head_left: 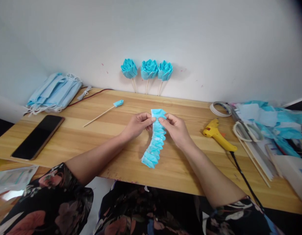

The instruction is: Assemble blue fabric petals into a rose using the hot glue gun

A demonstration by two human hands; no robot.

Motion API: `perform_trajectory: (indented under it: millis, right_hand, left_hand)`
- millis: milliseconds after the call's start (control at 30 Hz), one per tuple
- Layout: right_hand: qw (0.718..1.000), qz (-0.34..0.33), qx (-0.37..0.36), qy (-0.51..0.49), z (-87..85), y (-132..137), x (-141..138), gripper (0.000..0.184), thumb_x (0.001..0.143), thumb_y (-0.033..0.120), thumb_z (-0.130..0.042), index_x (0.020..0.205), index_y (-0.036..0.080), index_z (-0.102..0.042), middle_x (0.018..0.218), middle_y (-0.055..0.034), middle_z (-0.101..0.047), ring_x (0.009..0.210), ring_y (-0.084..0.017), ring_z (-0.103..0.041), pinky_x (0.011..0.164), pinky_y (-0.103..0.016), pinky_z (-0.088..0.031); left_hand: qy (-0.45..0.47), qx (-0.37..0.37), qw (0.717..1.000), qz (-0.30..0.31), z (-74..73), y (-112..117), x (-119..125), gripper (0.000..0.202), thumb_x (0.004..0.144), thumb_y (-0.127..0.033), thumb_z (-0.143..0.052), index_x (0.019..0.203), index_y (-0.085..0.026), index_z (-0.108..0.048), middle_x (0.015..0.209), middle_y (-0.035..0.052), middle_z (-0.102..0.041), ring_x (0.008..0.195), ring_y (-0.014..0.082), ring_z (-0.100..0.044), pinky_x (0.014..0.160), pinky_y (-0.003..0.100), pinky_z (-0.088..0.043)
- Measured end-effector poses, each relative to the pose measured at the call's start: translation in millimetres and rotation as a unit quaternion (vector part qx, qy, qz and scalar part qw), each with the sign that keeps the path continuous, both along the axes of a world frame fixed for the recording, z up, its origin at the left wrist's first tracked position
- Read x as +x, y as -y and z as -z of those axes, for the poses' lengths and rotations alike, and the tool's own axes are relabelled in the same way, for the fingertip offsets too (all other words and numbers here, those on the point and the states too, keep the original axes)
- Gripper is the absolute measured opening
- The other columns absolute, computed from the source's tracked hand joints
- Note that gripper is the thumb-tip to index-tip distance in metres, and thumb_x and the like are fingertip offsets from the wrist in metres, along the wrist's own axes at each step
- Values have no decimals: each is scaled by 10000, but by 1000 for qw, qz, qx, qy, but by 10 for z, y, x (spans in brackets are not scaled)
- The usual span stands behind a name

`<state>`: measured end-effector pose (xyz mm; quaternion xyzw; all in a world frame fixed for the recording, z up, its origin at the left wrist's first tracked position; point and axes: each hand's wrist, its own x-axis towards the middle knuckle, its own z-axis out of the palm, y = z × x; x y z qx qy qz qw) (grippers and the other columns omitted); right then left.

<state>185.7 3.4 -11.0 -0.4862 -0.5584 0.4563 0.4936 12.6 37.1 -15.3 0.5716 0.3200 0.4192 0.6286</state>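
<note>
Between my two hands hangs a pleated blue strip [157,138], folded zigzag along its length and curving down to the left. My left hand [138,124] pinches its left edge near the top, thumb in front. On the opposite edge, my right hand [176,129] pinches it at about the same height. Left of my hands a thin wooden stick [98,116] lies on the table, with a small blue piece [118,103] wrapped round its end. Three blue flowers [149,69] on sticks lean against the wall.
A stack of blue face masks [54,91] and a black phone [38,137] lie on the left. To the right are a yellow glue gun [218,134] with its cord, a tape roll [221,109], scissors [247,131] and a pile of blue scraps [273,120] on the wooden table [190,107].
</note>
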Motion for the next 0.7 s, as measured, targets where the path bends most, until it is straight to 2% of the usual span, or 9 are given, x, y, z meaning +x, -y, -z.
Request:
perform_trajectory:
  millis: [167, 267, 333, 467, 600, 700]
  right_hand:
    - [998, 20, 37, 50, 13, 8, 15, 378, 831, 515, -635, 672, 205, -488, 595, 47, -441, 544, -105, -396, 506, -241, -334]
    - [997, 28, 45, 61, -3, 5, 40, 371, 840, 514, -623, 678, 206, -495, 601, 42, -454, 552, -110, -405, 514, -245, -343]
    - [997, 32, 43, 64, -12, 3, 48, 371, 840, 519, -625, 682, 207, -501, 599, 41, -456, 548, -111, -401, 510, -246, -340]
    - [997, 43, 37, 61, 12, -11, 51, 374, 851, 510, -624, 669, 209, -499, 578, 47, -414, 537, -109, -366, 500, -246, -318]
    - [997, 29, 61, 42, 52, -31, 51, 399, 921, 518, -528, 675, 204, -517, 657, 18, -477, 626, -129, -446, 609, -260, -400]
    - [999, 9, 33, 0, 43, -32, 28, 405, 910, 572, -512, 733, 210, -552, 733, 0, -549, 684, -148, -511, 666, -276, -445]
  left_hand:
    - [45, -56, 997, 40, 18, 29, 31, 457, 714, -556, -753, 690, -136, -577, 589, -13, -590, 540, 78, -543, 567, 205, -444]
    - [60, -84, 993, 50, 10, 34, 29, 531, 748, -663, -658, 757, -133, -614, 645, 26, -624, 561, 107, -576, 554, 232, -453]
    - [37, -76, 996, 42, -6, 32, 17, 552, 770, -679, -617, 778, -128, -636, 666, 41, -636, 571, 114, -585, 550, 236, -447]
    - [-42, -33, 998, 24, -27, 31, -5, 394, 724, -504, -747, 722, -127, -631, 611, 5, -612, 543, 82, -537, 552, 210, -418]
    - [-29, -31, 999, 2, -18, 17, -8, 339, 737, -434, -732, 668, -130, -599, 572, -8, -590, 514, 73, -509, 552, 213, -421]
    - [-14, -31, 999, -23, -1, -7, -11, 305, 750, -397, -715, 663, -130, -598, 565, -5, -592, 507, 74, -513, 544, 212, -425]
